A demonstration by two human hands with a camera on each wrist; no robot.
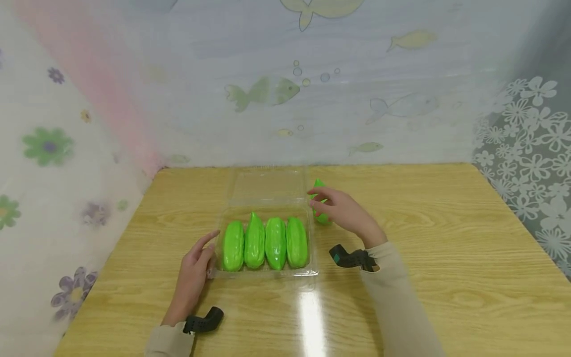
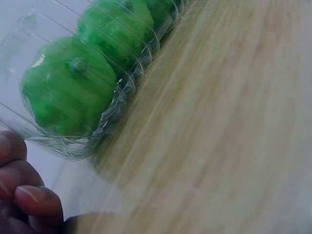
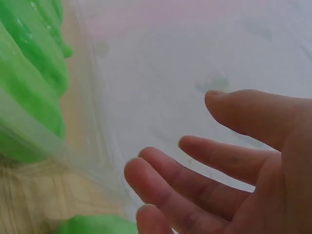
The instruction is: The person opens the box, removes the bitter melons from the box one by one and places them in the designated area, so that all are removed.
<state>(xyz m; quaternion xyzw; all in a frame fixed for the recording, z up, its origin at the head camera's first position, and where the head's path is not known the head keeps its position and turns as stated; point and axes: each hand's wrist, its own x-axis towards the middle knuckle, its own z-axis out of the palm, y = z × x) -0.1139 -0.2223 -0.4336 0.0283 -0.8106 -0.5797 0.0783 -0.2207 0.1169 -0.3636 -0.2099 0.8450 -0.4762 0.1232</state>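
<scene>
Four green, ridged, glossy gourd-like vegetables (image 1: 276, 243) lie side by side in a clear plastic container (image 1: 263, 274), its lid (image 1: 272, 186) folded back. My left hand (image 1: 193, 272) is at the container's left wall, index finger reaching along the edge; in the left wrist view its bent fingers (image 2: 39, 200) show beside the container's corner. Over to the right, a fifth gourd (image 1: 323, 218) lies on the table, partly hidden by my right hand (image 1: 345, 210). That hand hovers at it with fingers apart and nothing between them; in the right wrist view the palm shows bare.
The wooden table (image 1: 446, 238) carries the container near its middle. A wall covering (image 1: 267, 144) with printed fish stands behind, and flowered coverings flank both sides. Each wrist bears a black mount (image 1: 352, 258).
</scene>
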